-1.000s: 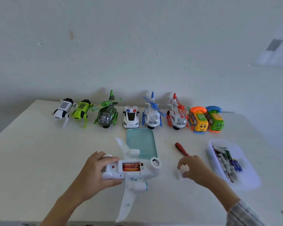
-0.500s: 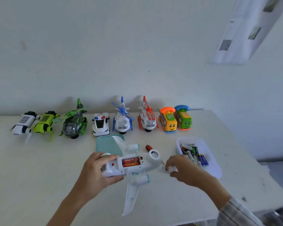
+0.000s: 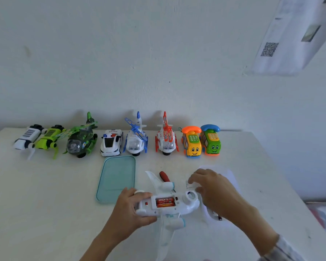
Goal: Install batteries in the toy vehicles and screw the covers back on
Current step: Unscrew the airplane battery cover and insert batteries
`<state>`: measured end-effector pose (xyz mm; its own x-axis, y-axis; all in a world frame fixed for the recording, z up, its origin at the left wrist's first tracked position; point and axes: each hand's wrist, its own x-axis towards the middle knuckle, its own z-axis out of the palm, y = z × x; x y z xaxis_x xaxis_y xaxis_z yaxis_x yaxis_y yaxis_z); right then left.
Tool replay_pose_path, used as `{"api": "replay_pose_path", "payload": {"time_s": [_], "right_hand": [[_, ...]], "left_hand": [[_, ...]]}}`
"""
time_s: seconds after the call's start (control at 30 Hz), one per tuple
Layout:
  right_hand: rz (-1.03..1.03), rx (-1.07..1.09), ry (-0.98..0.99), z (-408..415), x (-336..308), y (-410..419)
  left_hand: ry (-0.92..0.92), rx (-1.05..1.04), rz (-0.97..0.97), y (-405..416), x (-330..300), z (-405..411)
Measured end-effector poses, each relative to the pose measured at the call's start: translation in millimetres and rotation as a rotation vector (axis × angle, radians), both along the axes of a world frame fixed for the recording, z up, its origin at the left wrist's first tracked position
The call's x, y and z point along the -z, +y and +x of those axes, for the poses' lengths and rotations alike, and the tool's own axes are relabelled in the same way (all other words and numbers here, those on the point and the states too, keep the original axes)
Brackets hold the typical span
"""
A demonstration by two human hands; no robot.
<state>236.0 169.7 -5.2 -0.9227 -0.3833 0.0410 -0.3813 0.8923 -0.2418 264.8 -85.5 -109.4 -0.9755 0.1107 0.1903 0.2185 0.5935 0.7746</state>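
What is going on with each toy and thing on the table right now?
Toy airplane: belly up, gripped by the left hand.
Battery compartment: uncovered, red batteries inside.
Right hand: fingers curled at a small white piece near the plane's nose; the grip is unclear.
Red screwdriver: lying on the table, untouched.
Teal lid: lying flat.
Police car: upright in the back row.

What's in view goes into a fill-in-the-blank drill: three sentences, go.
The left hand grips the white toy ____. Red ____ lie in its open compartment. The police car stands between the green helicopter and the ____ helicopter.
Missing: airplane; batteries; blue.
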Motion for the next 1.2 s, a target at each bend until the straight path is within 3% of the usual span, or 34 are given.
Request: {"api": "replay_pose_path", "payload": {"time_s": [0.1, 0.27, 0.57, 1.2], "right_hand": [[-0.047, -0.149, 0.097, 1.0, 16.4, -8.2], [-0.125, -0.29, 0.046, 4.2, 48.3, -20.3], [-0.265, -0.325, 0.125, -3.6, 75.3, -23.5], [-0.382, -0.409, 0.165, -7.3, 95.0, -19.1]], "left_hand": [[-0.01, -0.013, -0.014, 6.6, 2.8, 1.2], [-0.027, -0.043, -0.007, 12.3, 2.1, 1.5], [-0.019, -0.055, -0.2, 18.5, -3.9, 4.5], [-0.154, -0.114, -0.173, 25.5, -7.3, 6.7]]}}
